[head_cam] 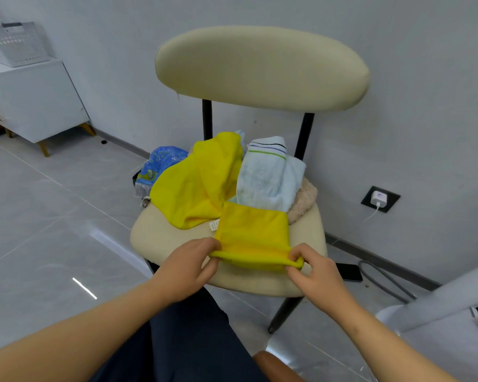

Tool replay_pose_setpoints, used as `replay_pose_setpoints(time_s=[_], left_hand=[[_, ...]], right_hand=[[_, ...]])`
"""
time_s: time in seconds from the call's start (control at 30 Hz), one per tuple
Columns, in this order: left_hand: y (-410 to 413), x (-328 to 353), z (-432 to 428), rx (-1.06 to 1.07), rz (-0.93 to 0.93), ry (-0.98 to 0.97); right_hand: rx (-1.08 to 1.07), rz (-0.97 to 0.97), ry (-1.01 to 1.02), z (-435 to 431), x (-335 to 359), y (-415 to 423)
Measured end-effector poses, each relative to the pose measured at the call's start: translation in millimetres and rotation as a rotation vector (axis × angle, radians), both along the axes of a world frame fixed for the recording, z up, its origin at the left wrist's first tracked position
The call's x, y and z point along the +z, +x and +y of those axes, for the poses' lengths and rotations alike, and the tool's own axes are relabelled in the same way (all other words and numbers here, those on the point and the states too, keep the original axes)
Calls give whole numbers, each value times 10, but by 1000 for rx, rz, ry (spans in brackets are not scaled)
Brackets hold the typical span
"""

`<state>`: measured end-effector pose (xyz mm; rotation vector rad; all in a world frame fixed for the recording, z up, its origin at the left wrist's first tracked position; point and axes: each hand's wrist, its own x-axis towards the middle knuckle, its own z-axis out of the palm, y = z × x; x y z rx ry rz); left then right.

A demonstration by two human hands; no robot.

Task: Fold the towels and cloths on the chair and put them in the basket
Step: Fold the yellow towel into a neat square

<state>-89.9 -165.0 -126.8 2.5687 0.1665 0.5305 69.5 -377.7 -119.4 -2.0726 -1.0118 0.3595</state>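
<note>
From the head camera, looking down over the chair (166,238): a small yellow cloth (253,230) lies flat on the front of the seat, squared up and, by the look of it, already folded over at least once. The left hand (185,267) pinches its near left corner between thumb and fingers. The right hand (312,271) does the same at the near right corner. Both are grasping the cloth, neither is free.

The near edge is drawn taut between them and lifted just off the cushion. That grip makes sense: with a corner in each hand the edge stays straight, so the next fold should land even. A little white tag (213,224) peeks out at the cloth's left side.

Behind it, the pile waits. A bigger yellow cloth (193,186) slumps crumpled at the left. A pale blue towel (265,177) with coloured stripes leans against the backrest post, and the folded cloth's far edge overlaps its foot. A beige fluffy cloth (304,199) pokes out at the right. Something blue and patterned (160,161) hangs off the seat's back left; I cannot tell whether it is a cloth or a bag.

A white slotted basket (17,45) sits on a white cabinet (33,100), well apart at the far left, so I judge the drop-off comes after the folding. It looks like early going: one piece is in hand and several are untouched.
</note>
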Motion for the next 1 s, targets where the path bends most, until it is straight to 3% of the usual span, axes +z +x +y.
replay_pose_setpoints(time_s=[0.13, 0.23, 0.3, 0.4, 0.6, 0.73, 0.8, 0.9, 1.0], left_hand=[[135, 36, -83, 223, 87, -487], [213, 16, -78, 340, 135, -738], [232, 20, -81, 359, 169, -809], [246, 58, -73, 311, 205, -778], [239, 159, -70, 306, 30, -892], [267, 111, -110, 392, 86, -896], [254, 126, -125, 303, 137, -993], [202, 131, -112, 156, 184, -825], [243, 117, -94, 315, 35, -713]], right_hand=[[-70, 153, 64, 35, 44, -40], [-124, 385, 116, 43, -2, -28], [-83, 386, 36, 38, -36, -32], [-79, 324, 15, 51, -78, -36], [-175, 387, 172, 162, -7, -14], [-196, 392, 138, 238, -49, -30], [-232, 393, 149, 282, -72, -43], [-268, 316, 150, 328, -98, -39], [-268, 243, 171, 396, -59, -36]])
